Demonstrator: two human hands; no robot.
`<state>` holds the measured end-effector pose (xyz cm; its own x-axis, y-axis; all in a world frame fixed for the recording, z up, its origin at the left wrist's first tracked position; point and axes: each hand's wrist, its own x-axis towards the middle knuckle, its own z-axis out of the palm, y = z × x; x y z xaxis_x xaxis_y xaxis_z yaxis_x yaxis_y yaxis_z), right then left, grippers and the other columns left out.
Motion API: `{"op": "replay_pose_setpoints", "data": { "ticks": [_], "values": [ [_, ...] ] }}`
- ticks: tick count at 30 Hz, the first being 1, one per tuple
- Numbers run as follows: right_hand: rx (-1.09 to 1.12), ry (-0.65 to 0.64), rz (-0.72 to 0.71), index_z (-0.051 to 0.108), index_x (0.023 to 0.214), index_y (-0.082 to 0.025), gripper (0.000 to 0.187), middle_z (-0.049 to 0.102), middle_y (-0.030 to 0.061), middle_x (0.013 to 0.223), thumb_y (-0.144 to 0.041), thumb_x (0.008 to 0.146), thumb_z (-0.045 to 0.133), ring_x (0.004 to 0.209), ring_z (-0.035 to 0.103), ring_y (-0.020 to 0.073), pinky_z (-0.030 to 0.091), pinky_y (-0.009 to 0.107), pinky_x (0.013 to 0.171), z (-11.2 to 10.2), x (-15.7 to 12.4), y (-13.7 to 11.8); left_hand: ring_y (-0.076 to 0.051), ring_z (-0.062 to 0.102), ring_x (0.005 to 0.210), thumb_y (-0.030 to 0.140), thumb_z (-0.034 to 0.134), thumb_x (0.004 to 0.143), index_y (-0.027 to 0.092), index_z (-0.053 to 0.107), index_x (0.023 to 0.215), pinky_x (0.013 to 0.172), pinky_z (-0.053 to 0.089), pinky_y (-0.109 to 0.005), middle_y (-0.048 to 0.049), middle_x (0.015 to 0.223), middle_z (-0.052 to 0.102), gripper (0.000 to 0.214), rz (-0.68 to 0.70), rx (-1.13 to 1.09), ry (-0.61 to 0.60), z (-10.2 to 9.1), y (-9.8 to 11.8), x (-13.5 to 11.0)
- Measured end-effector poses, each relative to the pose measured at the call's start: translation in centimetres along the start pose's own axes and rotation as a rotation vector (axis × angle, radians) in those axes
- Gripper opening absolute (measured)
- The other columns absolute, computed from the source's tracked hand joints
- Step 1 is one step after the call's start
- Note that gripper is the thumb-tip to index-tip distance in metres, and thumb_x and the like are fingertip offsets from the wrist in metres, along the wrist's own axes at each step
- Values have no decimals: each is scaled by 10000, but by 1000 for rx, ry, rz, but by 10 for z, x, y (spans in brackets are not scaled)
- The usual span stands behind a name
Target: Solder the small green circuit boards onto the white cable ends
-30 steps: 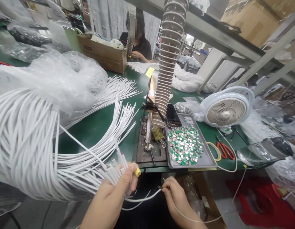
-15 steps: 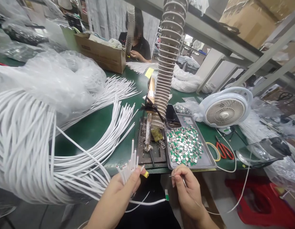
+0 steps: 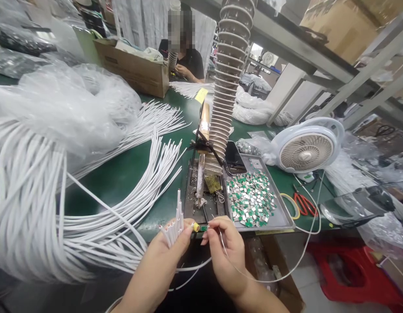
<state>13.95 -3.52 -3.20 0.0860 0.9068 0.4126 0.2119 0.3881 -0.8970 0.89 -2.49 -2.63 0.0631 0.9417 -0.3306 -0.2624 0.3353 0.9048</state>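
My left hand [image 3: 167, 256] is closed around a bunch of white cable ends [image 3: 175, 224] that fan upward from its fist; a yellow cap covers one fingertip. My right hand [image 3: 225, 252] pinches a thin solder wire [image 3: 253, 278] and meets the left fingertips at a small green circuit board [image 3: 204, 228]. Both hands are at the table's near edge, just in front of the soldering iron stand [image 3: 201, 191]. A large bundle of white cables [image 3: 34, 204] lies to the left on the green table [image 3: 129, 174].
A metal tray [image 3: 279, 219] of several small green boards sits right of the stand, with a phone [image 3: 235, 157], red scissors [image 3: 305, 205] and a white fan [image 3: 305, 150] beyond. A ribbed extraction hose [image 3: 225, 87] hangs overhead. Another person sits at the far end by a cardboard box [image 3: 132, 69].
My right hand rose and moved left to meet the left hand's fingertips. The green board, which hung on a cable below, is now held between the two hands.
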Motion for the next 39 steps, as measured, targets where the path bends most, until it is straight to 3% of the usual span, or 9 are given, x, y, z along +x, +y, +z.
{"op": "replay_pose_setpoints", "data": {
  "ticks": [6, 11, 26, 30, 33, 36, 39],
  "values": [
    [20, 33, -15, 554, 925, -229, 170, 507, -23, 808, -86, 861, 491, 553, 565, 60, 499, 189, 529, 8, 5, 0, -185, 559, 802, 430, 647, 782, 220, 632, 925, 767, 417, -255, 51, 640, 536, 255, 60, 39, -44, 3, 4, -2],
    [-44, 37, -24, 563, 885, -217, 131, 531, -8, 780, -103, 845, 514, 644, 580, 109, 487, 217, 539, 8, 7, 1, -189, 576, 872, 411, 596, 828, 223, 615, 941, 803, 433, -264, 3, 856, 650, 219, 107, 68, -64, 3, 5, -3],
    [-76, 23, -37, 576, 848, -203, 106, 542, -3, 745, -113, 842, 520, 609, 551, 110, 467, 224, 519, 7, 6, 2, -186, 588, 855, 414, 586, 831, 237, 610, 942, 778, 454, -251, 7, 842, 659, 210, 110, 143, -53, 2, 3, -2],
    [-161, 27, -164, 576, 1068, -206, 249, 599, 64, 907, -101, 884, 444, 746, 606, 150, 524, 263, 594, 4, 4, 4, -206, 600, 864, 433, 598, 807, 227, 620, 923, 787, 454, -275, -8, 847, 672, 237, 111, 165, -12, 4, 6, -2],
    [-234, 29, -339, 466, 1294, -179, 394, 588, 129, 1083, -120, 916, 371, 870, 608, 181, 555, 324, 712, 1, 0, 8, -227, 612, 890, 455, 615, 781, 214, 623, 938, 831, 440, -313, -22, 866, 685, 288, 78, 151, 34, 6, 7, 0],
    [-232, 67, -414, 437, 1328, -162, 403, 600, 132, 1086, -149, 940, 332, 900, 611, 184, 563, 345, 761, 2, -4, 12, -248, 624, 892, 465, 634, 757, 198, 618, 967, 853, 428, -352, -26, 849, 684, 340, 41, 130, 53, 7, 8, 1],
    [-177, 159, -414, 423, 1320, -191, 382, 636, 109, 1066, -149, 950, 339, 880, 637, 163, 582, 313, 733, 6, -6, 14, -272, 628, 897, 462, 647, 743, 187, 622, 979, 851, 426, -373, 0, 705, 645, 364, 31, 126, 72, 9, 9, 0]
  ]
}}
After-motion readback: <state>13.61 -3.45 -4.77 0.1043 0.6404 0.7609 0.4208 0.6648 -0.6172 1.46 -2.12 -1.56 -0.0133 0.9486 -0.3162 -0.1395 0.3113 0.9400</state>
